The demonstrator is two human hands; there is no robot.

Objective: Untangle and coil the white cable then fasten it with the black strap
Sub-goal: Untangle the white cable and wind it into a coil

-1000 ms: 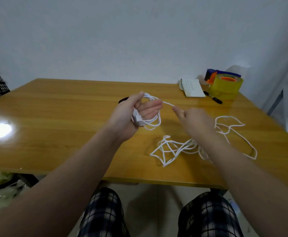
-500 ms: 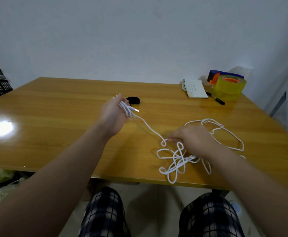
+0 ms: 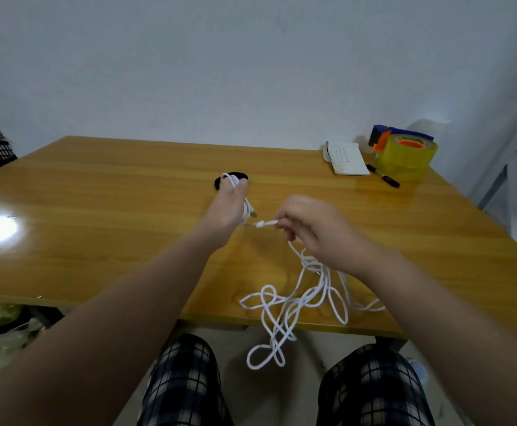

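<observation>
While the left grip is clasping a few cable turns so they hold, the right grip is pinching a plug end; the tangle is spilling over the table's near edge.

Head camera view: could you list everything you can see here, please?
table: one, orange-brown wood, fills the middle.
white cable: one, white, tangle at table's near edge, loops hanging over it.
black strap: one, black, on table behind left hand, partly hidden.
notebook: one, white, far right.
pen: one, black, beside notebook.
tape dispenser: one, blue-orange with yellow roll, far right corner.
left hand: one, holds wound cable.
right hand: one, pinches cable's end.
legs: two, checked trousers, below table edge.
</observation>
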